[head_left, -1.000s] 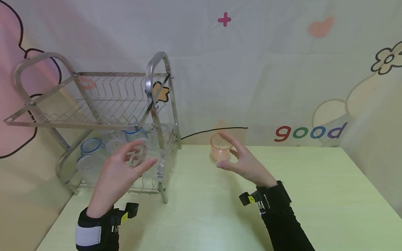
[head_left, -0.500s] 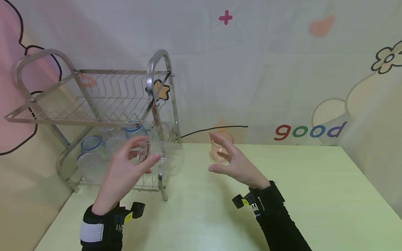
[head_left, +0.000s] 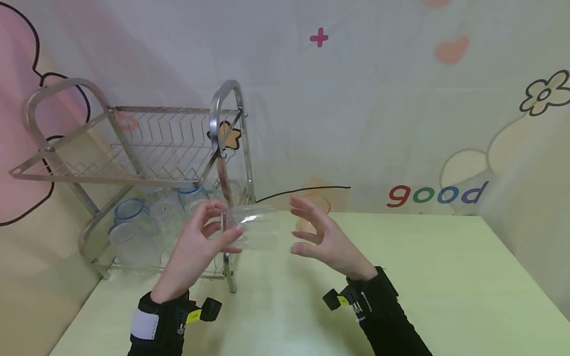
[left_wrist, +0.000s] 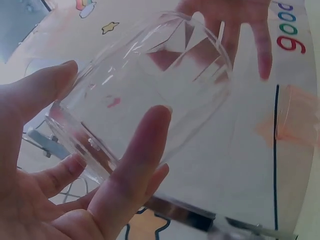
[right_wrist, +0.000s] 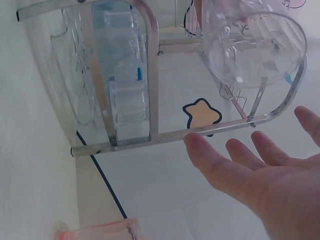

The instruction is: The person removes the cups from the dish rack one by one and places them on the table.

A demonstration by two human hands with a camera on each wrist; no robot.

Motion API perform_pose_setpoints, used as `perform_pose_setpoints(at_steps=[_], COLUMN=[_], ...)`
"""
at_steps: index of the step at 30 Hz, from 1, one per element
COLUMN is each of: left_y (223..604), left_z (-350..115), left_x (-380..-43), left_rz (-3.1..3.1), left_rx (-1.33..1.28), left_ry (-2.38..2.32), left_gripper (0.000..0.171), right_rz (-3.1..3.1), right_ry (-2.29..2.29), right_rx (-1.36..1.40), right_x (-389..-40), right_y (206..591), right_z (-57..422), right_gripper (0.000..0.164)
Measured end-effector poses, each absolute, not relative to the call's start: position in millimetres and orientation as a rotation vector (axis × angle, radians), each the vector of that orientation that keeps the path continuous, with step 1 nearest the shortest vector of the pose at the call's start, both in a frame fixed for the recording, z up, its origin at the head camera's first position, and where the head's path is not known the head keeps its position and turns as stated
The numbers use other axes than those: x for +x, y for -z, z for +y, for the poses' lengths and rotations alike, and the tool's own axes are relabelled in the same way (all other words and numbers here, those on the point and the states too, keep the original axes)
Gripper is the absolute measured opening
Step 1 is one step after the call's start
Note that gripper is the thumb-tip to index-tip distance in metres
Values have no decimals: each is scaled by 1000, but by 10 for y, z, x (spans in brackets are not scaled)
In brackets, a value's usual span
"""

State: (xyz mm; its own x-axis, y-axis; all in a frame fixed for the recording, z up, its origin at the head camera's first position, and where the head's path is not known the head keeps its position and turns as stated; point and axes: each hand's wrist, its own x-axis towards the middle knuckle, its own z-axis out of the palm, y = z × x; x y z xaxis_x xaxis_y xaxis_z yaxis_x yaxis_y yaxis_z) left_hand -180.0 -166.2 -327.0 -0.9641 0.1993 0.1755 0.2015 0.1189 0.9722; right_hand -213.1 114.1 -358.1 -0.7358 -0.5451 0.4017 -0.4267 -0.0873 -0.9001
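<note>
My left hand grips a clear drinking glass round its base end, in front of the rack's right side. The glass lies on its side in the air, its mouth facing my right hand. In the left wrist view, the thumb and fingers curl round the lower part of the glass. My right hand holds nothing; its loosely bent fingers stand a short gap from the mouth. Behind it, partly hidden, is a pinkish-orange glass on the table.
At the left stands a two-tier metal dish rack. Several glasses crowd its lower shelf, among them a blue-rimmed one and a frosted-looking one. A printed cloth hangs behind the pale green table.
My left hand has brought the clear glass rightward, out from the rack's lower shelf. My right hand has shifted left towards it, now overlapping the pinkish-orange glass more.
</note>
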Motion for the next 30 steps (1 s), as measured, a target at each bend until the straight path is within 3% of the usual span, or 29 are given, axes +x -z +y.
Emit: perform_pose_setpoints(at_steps=[20, 30], left_y=[3379, 3378], left_z=[-1449, -1487], left_x=[-1828, -1848], left_rz=[-2318, -2538], left_rx=[-532, -502], left_ry=[2187, 1892], left_gripper=[65, 64], right_rz=[1774, 1824], right_ry=[2174, 2200], right_rx=[-961, -887], right_x=[-2095, -2033], right_y=[3630, 3583], right_z=[1038, 991], right_gripper=[75, 65])
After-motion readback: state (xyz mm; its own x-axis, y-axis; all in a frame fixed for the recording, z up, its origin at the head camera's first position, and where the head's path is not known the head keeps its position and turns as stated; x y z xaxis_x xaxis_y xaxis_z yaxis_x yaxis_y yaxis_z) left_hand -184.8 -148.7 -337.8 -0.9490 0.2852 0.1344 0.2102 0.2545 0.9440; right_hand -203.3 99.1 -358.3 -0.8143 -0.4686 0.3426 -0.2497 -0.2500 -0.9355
